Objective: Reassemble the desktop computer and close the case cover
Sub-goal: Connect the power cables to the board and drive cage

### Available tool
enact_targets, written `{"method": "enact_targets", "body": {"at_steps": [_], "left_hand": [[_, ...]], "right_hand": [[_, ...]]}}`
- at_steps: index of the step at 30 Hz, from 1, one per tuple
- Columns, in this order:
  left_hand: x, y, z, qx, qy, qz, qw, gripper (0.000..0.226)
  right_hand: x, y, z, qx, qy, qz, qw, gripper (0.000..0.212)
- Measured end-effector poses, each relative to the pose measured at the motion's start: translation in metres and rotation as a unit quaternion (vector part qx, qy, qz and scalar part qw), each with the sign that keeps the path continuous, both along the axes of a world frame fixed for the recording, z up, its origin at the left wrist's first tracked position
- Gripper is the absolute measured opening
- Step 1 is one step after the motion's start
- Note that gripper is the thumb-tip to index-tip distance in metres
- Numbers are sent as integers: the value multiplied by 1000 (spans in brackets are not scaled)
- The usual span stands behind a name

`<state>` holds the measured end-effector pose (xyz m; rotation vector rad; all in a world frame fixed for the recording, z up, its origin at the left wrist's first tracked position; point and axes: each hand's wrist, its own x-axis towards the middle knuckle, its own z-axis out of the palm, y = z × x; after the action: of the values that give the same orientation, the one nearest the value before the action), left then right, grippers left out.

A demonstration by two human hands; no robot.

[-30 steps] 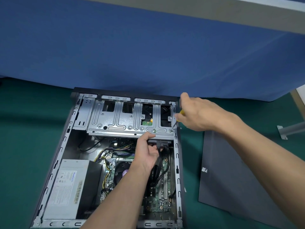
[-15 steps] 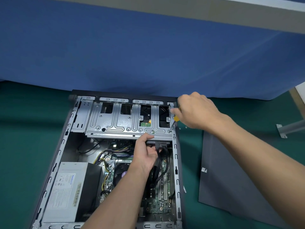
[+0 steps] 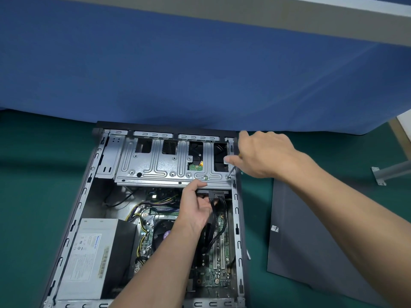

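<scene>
Driving the screw (image 3: 227, 177) at the cage's (image 3: 155, 167) near right corner, I have my right hand (image 3: 266, 156) wrapped round the screwdriver (image 3: 231, 170), whose shaft slants down to the screw head. My left hand (image 3: 195, 210) grips the cage's near edge, thumb on top and fingers beneath. The case (image 3: 236, 210) lies open with its far end at the tabletop's (image 3: 33, 174) far edge, and the cover (image 3: 311, 241) lies flat just beside it on the right. My worry is that the slanted tip may slip off and skid, or the screw may drop onto the board (image 3: 213, 274). If the cage shifts, the cables (image 3: 214, 210) by my left fingers could get pinched.
</scene>
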<state>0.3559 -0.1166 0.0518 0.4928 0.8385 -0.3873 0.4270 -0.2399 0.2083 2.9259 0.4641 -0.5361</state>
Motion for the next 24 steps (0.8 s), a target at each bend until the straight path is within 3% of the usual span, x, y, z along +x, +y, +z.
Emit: {"method": "enact_targets", "body": {"at_steps": [2, 4, 5, 9, 14, 17, 20, 24], "left_hand": [[0, 0, -1, 1, 0, 3, 1000, 13], [1, 0, -1, 5, 1, 5, 1000, 14], [1, 0, -1, 6, 3, 5, 1000, 13], [1, 0, 0, 2, 1, 6, 1000, 13], [1, -1, 1, -1, 2, 7, 1000, 13], [0, 0, 0, 1, 2, 5, 1000, 12], [0, 0, 1, 1, -2, 2, 1000, 15], [0, 0, 2, -1, -4, -6, 1000, 17]], "right_hand": [[1, -3, 2, 27, 44, 30, 998, 29], [1, -4, 2, 53, 18, 57, 997, 14], [1, -3, 2, 57, -3, 56, 997, 14], [0, 2, 1, 39, -26, 7, 999, 47], [1, 0, 5, 21, 42, 45, 998, 32], [-1, 1, 6, 56, -8, 71, 996, 18], [-4, 5, 4, 50, -36, 18, 998, 43], [-6, 3, -1, 27, 5, 10, 1000, 39]]}}
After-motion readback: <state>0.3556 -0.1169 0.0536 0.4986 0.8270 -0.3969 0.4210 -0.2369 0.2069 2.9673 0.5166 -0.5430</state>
